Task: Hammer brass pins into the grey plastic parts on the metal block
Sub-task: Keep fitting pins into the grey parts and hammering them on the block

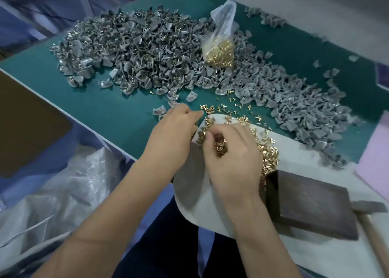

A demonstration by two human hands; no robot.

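Count, my bench: grey plastic parts (147,52), too many to number, one far heap. Loose brass pins (267,151), uncountable. One clear bag of pins (219,50), far. One metal block (311,202), near right. One hammer (368,208), right edge.

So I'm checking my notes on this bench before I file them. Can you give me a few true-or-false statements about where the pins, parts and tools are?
1. The right hand holds a clutch of brass pins. True.
2. The clear plastic bag of pins lies on the metal block. False: it sits on the heap of grey plastic parts; the metal block is near the lower right.
3. A grey part sits on the block, ready for hammering. False: the block's top is bare.
4. The hammer lies untouched, right of the block. True.
5. The left hand grips the hammer. False: its fingers reach toward loose pins on the green table.
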